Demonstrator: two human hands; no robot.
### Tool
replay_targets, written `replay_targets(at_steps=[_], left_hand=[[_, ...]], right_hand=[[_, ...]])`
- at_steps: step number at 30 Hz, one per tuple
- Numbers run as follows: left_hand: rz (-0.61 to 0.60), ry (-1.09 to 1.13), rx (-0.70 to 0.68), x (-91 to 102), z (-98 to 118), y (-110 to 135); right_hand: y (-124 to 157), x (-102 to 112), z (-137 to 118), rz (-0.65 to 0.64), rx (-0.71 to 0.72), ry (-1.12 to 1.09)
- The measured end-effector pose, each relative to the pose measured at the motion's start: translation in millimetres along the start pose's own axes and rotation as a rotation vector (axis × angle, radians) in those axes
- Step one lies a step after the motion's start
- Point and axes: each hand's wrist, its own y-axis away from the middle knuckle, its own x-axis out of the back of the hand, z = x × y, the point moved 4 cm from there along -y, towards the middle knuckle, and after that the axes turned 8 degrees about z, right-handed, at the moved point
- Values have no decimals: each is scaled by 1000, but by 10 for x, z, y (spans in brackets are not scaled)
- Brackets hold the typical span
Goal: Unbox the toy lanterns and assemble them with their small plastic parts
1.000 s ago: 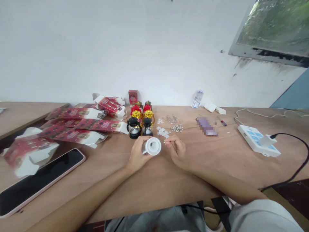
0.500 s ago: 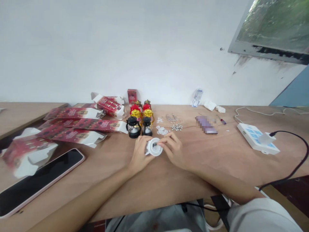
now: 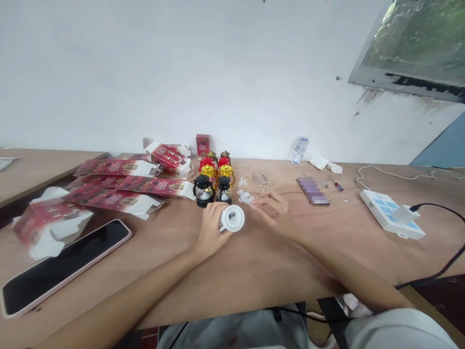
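Observation:
My left hand (image 3: 212,228) is wrapped round a small white lantern, whose round white base (image 3: 233,218) faces me. Small dark and metallic details show in the recess of the base. To the right, my right hand (image 3: 276,213) has its fingers stretched out, tips at the near edge of a pile of small white plastic pieces (image 3: 245,197). Whether a piece is between the fingertips is too small to tell. Just beyond the left hand stand black lanterns (image 3: 204,190), gold lanterns (image 3: 225,171) and red lanterns (image 3: 205,163).
Loose small metal parts (image 3: 262,180) lie behind the right hand. Red printed boxes (image 3: 119,196) spread across the left, near a phone (image 3: 65,266). A purple packet (image 3: 313,190), a screwdriver (image 3: 338,186) and a white power strip (image 3: 390,213) with cables are at right.
My right hand has left the lantern's base and moved right to the white plastic pieces. My left hand still holds the lantern. The view has shifted slightly.

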Motion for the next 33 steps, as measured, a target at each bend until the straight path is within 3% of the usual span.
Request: replay_targets(at_steps=[3, 6, 22, 25, 28, 31, 33], left_hand=[[-1, 0, -11, 6, 12, -4], [6, 4, -43, 23, 39, -4], [14, -81, -45, 37, 17, 0], [17, -67, -55, 41, 39, -2], [10, -40, -64, 43, 60, -7], [9, -15, -66, 42, 62, -11], [10, -15, -60, 38, 53, -14]], right_hand=[[-21, -75, -385, -66, 226, 40], [-40, -156, -444, -96, 348, 115], [-68, -336, -414, -242, 410, 319], [-60, -298, -436, -210, 350, 205], [-72, -207, -277, -133, 150, 35], [-102, -108, 197, -61, -94, 83], [-117, -106, 576, -167, -158, 193]])
